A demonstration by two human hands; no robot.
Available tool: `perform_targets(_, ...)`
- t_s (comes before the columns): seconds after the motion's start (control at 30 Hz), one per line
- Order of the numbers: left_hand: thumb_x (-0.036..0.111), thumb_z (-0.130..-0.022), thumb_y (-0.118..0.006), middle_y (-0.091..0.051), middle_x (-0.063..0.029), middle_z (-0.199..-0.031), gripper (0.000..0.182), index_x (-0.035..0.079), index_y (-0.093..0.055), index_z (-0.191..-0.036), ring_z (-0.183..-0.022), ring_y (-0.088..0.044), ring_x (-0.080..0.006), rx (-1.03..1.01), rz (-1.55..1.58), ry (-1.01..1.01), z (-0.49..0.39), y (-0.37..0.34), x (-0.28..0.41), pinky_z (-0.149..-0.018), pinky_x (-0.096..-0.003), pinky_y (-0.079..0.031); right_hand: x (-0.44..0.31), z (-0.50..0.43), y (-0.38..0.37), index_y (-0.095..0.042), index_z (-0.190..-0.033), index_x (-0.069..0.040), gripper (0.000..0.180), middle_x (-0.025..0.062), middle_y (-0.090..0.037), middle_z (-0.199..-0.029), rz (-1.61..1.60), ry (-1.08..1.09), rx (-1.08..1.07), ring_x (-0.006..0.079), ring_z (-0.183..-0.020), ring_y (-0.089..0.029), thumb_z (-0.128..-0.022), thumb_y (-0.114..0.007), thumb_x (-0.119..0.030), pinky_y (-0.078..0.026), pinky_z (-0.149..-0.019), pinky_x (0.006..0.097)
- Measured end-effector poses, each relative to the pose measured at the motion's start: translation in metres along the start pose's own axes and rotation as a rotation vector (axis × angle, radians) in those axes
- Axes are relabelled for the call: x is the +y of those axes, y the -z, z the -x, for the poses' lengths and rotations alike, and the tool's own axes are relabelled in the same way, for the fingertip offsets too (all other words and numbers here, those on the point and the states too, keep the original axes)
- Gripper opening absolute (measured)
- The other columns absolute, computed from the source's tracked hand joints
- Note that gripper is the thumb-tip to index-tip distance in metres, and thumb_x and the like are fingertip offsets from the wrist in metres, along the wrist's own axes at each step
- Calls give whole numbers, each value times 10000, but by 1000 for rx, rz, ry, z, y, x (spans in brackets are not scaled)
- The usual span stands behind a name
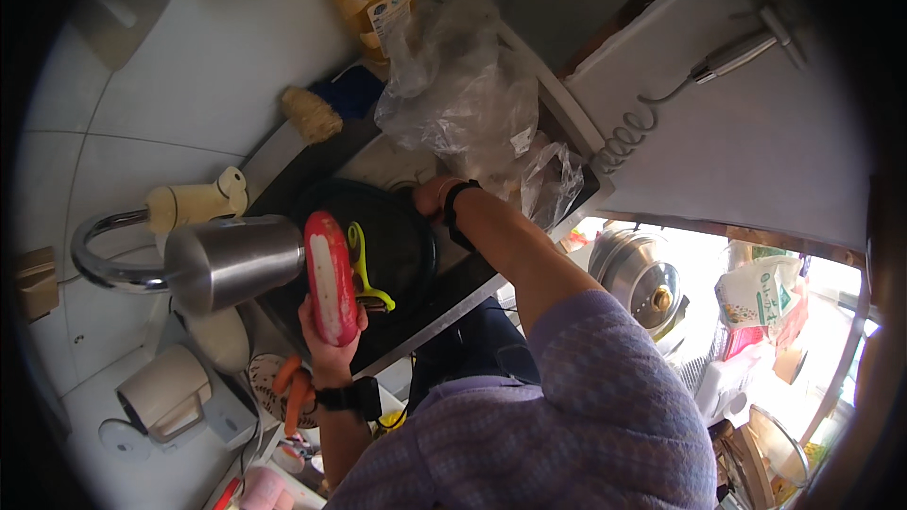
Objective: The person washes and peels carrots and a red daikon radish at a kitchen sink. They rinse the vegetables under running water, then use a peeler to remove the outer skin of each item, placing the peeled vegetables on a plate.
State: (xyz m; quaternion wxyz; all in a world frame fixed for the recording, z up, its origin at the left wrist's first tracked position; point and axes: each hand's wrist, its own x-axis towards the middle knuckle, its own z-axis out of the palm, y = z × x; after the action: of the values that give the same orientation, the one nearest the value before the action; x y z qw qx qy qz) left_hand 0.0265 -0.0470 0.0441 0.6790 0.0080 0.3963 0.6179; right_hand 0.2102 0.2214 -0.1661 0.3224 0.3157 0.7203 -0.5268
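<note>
My left hand [322, 340] grips the lower end of a long red-skinned radish [331, 283] with a pale, peeled strip down one side. Beside the radish is a yellow-green peeler [361, 265], its blade end close to my thumb; whether the hand holds it too, I cannot tell. Beneath them, a dark round basin [429, 248] sits in the sink. My right hand [431, 197] reaches down by the basin's far rim, just short of the plastic bags, its fingers hidden from view. A steel cylindrical faucet head [234, 262] extends close to the radish's left side.
Crumpled clear plastic bags [468, 99] lie at the sink's far side, near an amber pump bottle [372, 0]. A tan-bristled brush [312, 115] rests on the rim. Carrots [296, 389] lie on a patterned plate [266, 368] at lower left. A lidded pot [641, 283] stands right.
</note>
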Motion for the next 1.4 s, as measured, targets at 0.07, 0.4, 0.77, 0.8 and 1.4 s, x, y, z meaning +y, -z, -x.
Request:
perform_targets(0.07, 527, -935, -537, -610, -87, -1321, 607, 103, -524, -1368, -1088, -616, -213, 39, 11, 10, 2, -4, 0, -749, -351, -558, -1, 3, -3, -742, -938, -43, 247, 140, -729, -961, 119, 12, 29, 241, -801, -699, -895, -669, -274, -549, -680, 431)
perform_targets(0.4, 500, -978, -478, -656, -137, -1112, 567, 26, -548, -1280, -776, -640, -251, 133, -3, -76, 15, -19, 2, -584, -353, -505, -33, 73, 6, -764, -940, -39, 191, 211, -709, -1035, 88, 114, 706, 375, -939, -687, -849, -664, -173, -543, -831, 469)
perform_targets(0.77, 495, -980, -478, -667, -131, -933, 525, 22, -592, -1175, -654, -624, -283, -37, 49, 13, 0, -47, 0, -589, -376, -496, 2, 313, -64, -702, -875, 17, 116, 237, -691, -947, 17, -112, 1437, 386, -866, -693, -830, -616, -48, -566, -772, 420)
perform_targets(0.8, 497, -976, -484, -668, -126, -940, 519, 30, -598, -1171, -667, -628, -280, -53, 56, 20, -2, -51, -2, -593, -380, -499, 12, 297, -62, -695, -871, 17, 121, 244, -686, -940, 144, -155, 1269, 396, -867, -688, -832, -619, -69, -566, -772, 429)
perform_targets(1.4, 530, -970, -478, -684, -114, -1013, 556, 32, -605, -1183, -690, -647, -279, -186, 135, 134, 3, -57, 3, -626, -370, -524, -53, 296, -72, -674, -977, -87, 189, 194, -670, -1028, 202, -115, 1385, 360, -930, -675, -821, -659, -192, -571, -744, 455)
